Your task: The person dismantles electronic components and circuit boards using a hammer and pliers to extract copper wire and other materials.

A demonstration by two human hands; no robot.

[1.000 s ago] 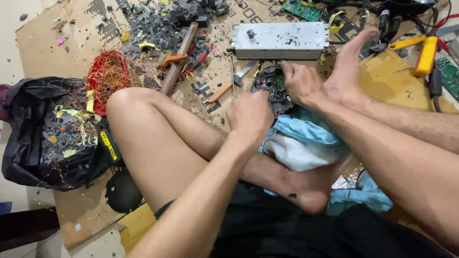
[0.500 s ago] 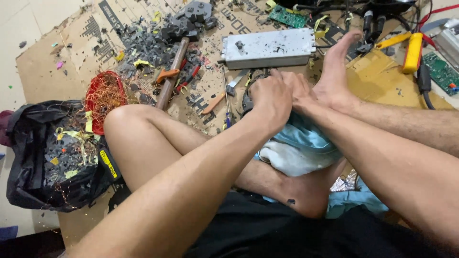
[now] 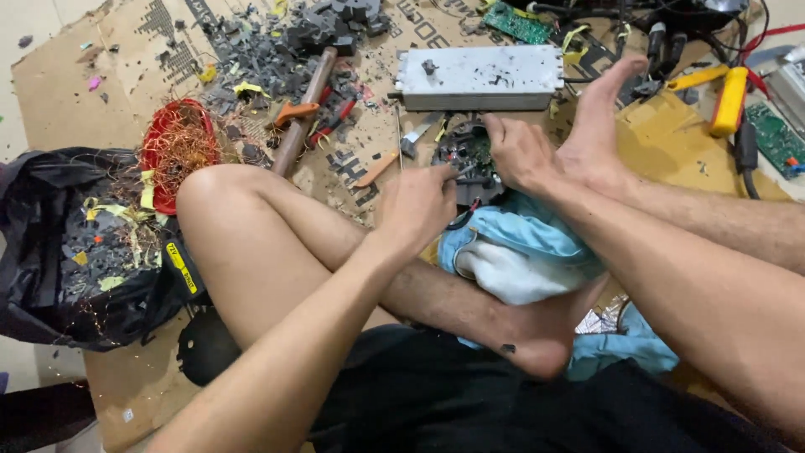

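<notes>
Done: grey metal case [image 3: 480, 77] emptied, copper wire [image 3: 178, 149] piled | In hand: circuit assembly [image 3: 466, 159] gripped by right hand [image 3: 521, 153], thin tool pinched in left hand [image 3: 417, 207] | Left: assembly undismantled.

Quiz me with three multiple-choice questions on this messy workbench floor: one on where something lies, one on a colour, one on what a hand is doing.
1. Where does the grey metal box lie?
A. beyond the hands, on the cardboard
B. inside the black bag
C. on the knee

2. What colour is the bundle of wire beside the black bag?
A. blue
B. red and copper
C. white

3. What is the right hand doing?
A. resting flat on the cloth
B. gripping the small dark circuit part
C. lifting the hammer

Answers: 1 A, box sits past both hands; 2 B, coppery strands in red; 3 B, fingers close on the part.
</notes>
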